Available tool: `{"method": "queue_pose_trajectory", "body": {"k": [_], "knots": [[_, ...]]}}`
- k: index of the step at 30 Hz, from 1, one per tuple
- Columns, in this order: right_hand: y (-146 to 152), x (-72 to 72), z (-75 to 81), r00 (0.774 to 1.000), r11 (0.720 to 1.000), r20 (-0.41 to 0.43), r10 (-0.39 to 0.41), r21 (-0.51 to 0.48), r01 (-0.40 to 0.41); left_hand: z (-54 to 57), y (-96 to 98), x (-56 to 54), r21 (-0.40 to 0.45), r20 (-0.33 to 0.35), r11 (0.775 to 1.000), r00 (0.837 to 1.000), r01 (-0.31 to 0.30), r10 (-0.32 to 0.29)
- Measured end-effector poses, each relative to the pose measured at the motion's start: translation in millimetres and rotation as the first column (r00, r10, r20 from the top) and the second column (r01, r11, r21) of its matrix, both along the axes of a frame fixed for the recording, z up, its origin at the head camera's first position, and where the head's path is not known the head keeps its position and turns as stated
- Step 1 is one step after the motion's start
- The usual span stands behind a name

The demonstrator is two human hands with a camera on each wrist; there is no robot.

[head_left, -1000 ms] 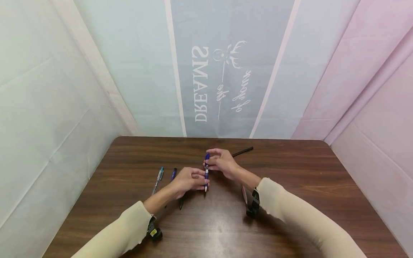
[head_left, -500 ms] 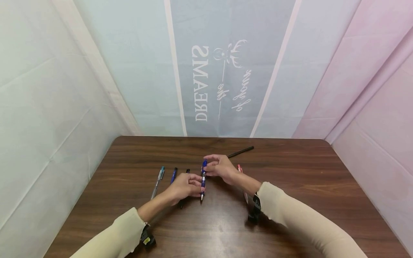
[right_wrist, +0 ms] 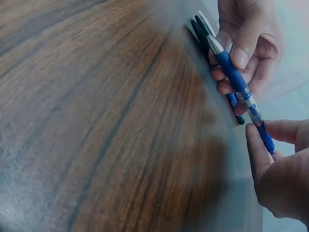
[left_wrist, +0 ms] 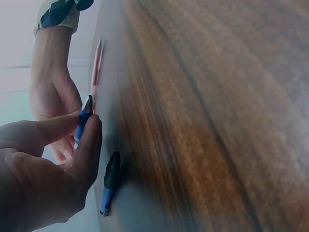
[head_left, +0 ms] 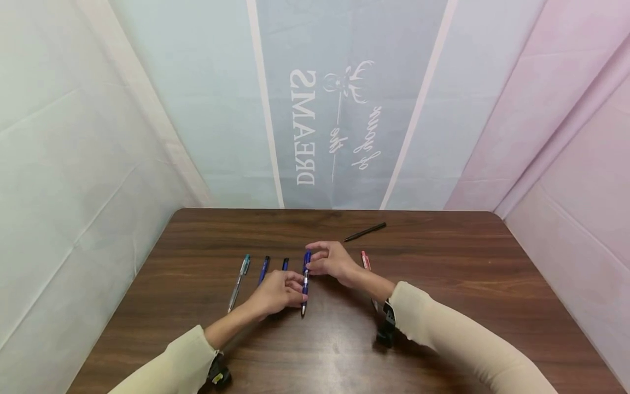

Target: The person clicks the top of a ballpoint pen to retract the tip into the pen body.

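Note:
A blue pen (head_left: 305,282) with a silver tip and a clear middle section is held between both hands, its tip toward the person. My left hand (head_left: 277,293) pinches the grip near the tip; in the right wrist view, the blue pen (right_wrist: 232,72) shows its silver cone past the left thumb. At the other end, my right hand (head_left: 337,265) pinches the barrel between thumb and fingers. Just left of the held pen lies a dark blue pen (head_left: 285,264), partly covered by the left hand. Beside that is another blue pen (head_left: 264,268) with a black end.
Farther left, a clear pen with a teal top (head_left: 239,282) lies at a slant on the brown wooden table (head_left: 443,284). A red-topped pen (head_left: 365,260) is partly under the right forearm. Toward the back lies a black pen (head_left: 365,232). Fabric walls surround the table.
Both hands have carried the blue pen left and toward the person, closer to the lined-up pens. More of the red-topped pen and the black pen is now uncovered.

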State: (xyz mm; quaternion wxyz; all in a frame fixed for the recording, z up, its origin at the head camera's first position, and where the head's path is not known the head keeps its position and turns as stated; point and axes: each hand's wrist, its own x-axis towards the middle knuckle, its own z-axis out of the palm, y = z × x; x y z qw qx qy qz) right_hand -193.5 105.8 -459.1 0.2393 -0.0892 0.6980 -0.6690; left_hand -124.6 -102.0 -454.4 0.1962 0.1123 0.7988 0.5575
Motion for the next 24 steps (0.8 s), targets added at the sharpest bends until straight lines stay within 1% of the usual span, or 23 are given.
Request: {"method": "queue_pose_trajectory", "body": {"k": [3, 7, 9, 11, 14, 17, 20, 24], "knots": [[-2.0, 0.9, -1.0, 1.000, 1.000, -0.008, 0.002, 0.011, -0.002, -1.2, -0.4, 2.0, -0.046, -0.044, 0.999, 0.999, 0.004, -0.006], [-3.7, 2.0, -2.6, 1.000, 1.000, -0.019, -0.008, 0.026, 0.009, -1.9, -0.2, 3.3, -0.057, -0.064, 0.998, 0.998, 0.012, -0.016], [-4.3, 2.9, -3.4, 0.999, 0.999, -0.030, -0.014, 0.042, 0.015, -1.9, 0.3, 3.7, -0.080, -0.090, 0.997, 0.996, 0.016, -0.023], [-4.7, 3.5, -4.3, 0.999, 0.998, -0.047, -0.017, 0.065, 0.020, -1.9, 1.1, 4.0, -0.121, -0.130, 0.992, 0.991, 0.018, -0.034], [-5.5, 3.9, -5.4, 0.995, 0.992, -0.097, -0.017, 0.120, 0.028, -0.9, 2.5, 4.9, -0.206, -0.195, 0.979, 0.979, 0.010, -0.051], [-5.8, 3.6, -6.1, 0.987, 0.983, -0.158, -0.005, 0.181, 0.034, 1.2, 4.1, 6.9, -0.273, -0.230, 0.962, 0.971, -0.002, -0.063], [-5.5, 3.6, -7.1, 0.975, 0.968, -0.223, 0.012, 0.249, 0.045, 1.5, 5.1, 8.2, -0.304, -0.244, 0.953, 0.967, -0.002, -0.076], [-6.5, 4.5, -8.1, 0.960, 0.950, -0.280, 0.024, 0.306, 0.065, 0.6, 5.1, 8.4, -0.318, -0.257, 0.948, 0.963, 0.000, -0.086]]}}
